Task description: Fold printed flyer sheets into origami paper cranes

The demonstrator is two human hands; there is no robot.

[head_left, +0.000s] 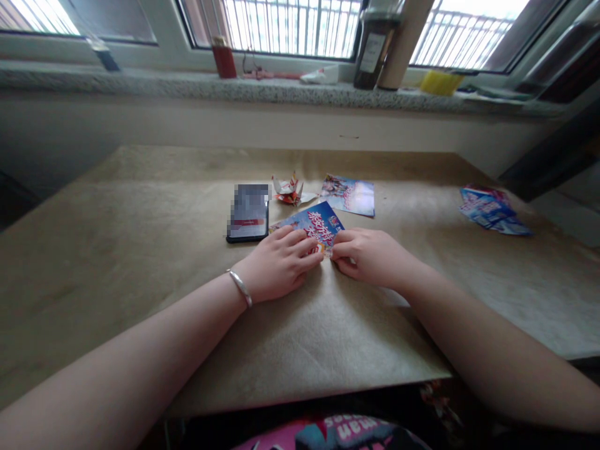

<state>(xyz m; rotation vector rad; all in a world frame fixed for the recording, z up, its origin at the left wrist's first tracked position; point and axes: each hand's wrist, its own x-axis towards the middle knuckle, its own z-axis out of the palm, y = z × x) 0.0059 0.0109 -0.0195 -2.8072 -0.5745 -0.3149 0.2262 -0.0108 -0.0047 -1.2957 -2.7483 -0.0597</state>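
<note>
Two bare hands met on a glossy blue printed sheet [312,226] on a paper-covered desk [140,262], the left hand [279,264], a silver bangle [240,287] at its wrist, and the right hand [370,256] at its near edge, fingers [304,247] pressed together on the paper. A black smartphone [248,212] lay at ten o'clock, a folded paper crane [288,190] at twelve, a printed sheet [349,195] at one, a crumpled flyer [492,211] at two.

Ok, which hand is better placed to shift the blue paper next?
Probably the left: the left hand lies with its fingers across the blue printed paper, while the right hand seems to reach only its lower corner.
</note>
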